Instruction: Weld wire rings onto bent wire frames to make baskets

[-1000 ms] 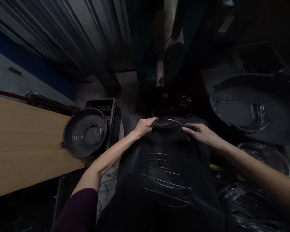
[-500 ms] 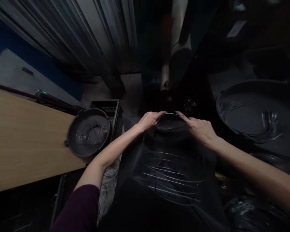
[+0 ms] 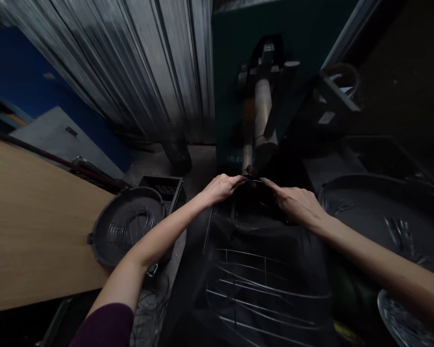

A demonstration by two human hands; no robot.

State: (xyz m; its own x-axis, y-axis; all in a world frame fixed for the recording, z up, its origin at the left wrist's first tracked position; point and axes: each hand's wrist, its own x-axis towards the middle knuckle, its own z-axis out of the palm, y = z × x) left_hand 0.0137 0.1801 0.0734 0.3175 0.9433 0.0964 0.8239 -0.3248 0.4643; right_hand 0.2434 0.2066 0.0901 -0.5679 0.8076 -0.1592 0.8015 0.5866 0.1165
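My left hand (image 3: 222, 188) pinches one side of a thin curved metal wire (image 3: 253, 180). The other side is pinched by my right hand (image 3: 298, 202), so a short arc shows between my fingertips. The hands are just in front of the lower electrode (image 3: 249, 159) of what looks like a spot welder; whether the wire touches it I cannot tell. Below my hands a round wire frame (image 3: 260, 289) of several hoops with short cross wires rests over dark cloth at my lap. How the pinched wire joins this frame is too dark to make out.
A dark round basin (image 3: 106, 241) with wire rings stands at left beside a wooden board (image 3: 39, 231). Behind it is a black plastic crate (image 3: 166, 185). A larger basin (image 3: 365, 231) holding bent wires lies at right. The green machine (image 3: 231, 96) rises ahead, beside corrugated metal (image 3: 166, 72).
My view has tilted up, so the machine and its arms show more fully. Both hands keep their pinch on the wire, which now appears closer to the electrode.
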